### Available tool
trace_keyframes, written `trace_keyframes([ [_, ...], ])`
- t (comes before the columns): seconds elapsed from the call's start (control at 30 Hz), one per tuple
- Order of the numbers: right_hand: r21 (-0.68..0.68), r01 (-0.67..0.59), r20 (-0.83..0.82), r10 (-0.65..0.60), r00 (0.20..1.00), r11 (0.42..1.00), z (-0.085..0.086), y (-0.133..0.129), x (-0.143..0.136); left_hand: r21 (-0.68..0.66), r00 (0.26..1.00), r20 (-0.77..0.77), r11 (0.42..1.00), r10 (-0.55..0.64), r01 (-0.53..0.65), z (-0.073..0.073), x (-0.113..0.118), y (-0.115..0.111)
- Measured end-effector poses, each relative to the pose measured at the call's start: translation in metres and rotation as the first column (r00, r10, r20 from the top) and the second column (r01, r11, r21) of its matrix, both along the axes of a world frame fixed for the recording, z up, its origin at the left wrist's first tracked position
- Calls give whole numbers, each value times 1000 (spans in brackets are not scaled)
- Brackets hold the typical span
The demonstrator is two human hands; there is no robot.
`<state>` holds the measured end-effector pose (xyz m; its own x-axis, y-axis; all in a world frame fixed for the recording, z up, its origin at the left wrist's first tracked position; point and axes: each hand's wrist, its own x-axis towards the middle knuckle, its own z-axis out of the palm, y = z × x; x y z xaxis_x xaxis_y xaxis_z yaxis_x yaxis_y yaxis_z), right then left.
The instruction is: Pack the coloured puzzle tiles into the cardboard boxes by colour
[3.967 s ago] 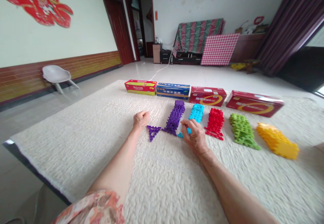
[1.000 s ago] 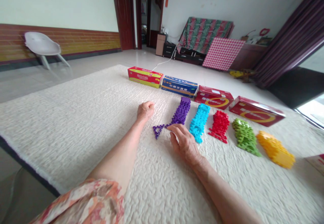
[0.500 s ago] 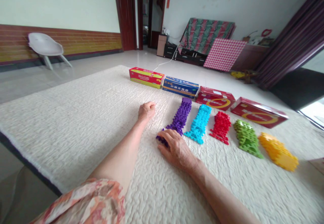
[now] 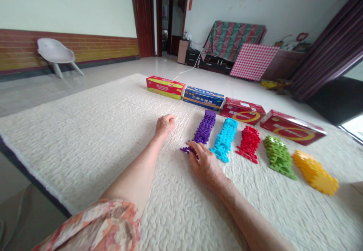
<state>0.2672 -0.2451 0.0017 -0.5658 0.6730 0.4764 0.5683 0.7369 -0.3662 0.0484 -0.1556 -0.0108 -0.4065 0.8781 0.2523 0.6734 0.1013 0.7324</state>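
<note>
My left hand [image 4: 166,125] is closed in a fist and rests on the pale quilted cover, left of the coloured plastic pieces; nothing shows in it. My right hand [image 4: 207,164] curls its thumb and fingers around the near end of the purple interlocking plastic pieces [image 4: 204,129]; part of that end is hidden beneath the fingers. Just right of this hand lies a row of light-blue pieces [image 4: 226,139]. Beyond it are shorter bunches of red pieces [image 4: 248,144] and green pieces [image 4: 278,156], then a stack of yellow pieces [image 4: 314,172].
Along the far edge of the quilted cover [image 4: 93,130] stand a red-and-yellow box [image 4: 165,88], a blue battery box [image 4: 203,98] and two dark-red boxes, one in the middle [image 4: 242,111], one at right [image 4: 293,127]. A pale chair [image 4: 56,52] stands on the floor.
My right hand has shifted a little to the right and away from me, and the loose near end of the purple pieces has moved slightly with it. My left fist has stayed put.
</note>
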Motion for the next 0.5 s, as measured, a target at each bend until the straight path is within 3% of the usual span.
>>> trace_keyframes([
  [0.3,53,101,99,-105,989,994,6,-1,0,-2,1000,-14,1000,-1,1,-2,-1,3],
  [0.5,58,117,32,-119,992,991,5,4,2,-2,1000,-21,1000,-3,2,-2,-2,3],
])
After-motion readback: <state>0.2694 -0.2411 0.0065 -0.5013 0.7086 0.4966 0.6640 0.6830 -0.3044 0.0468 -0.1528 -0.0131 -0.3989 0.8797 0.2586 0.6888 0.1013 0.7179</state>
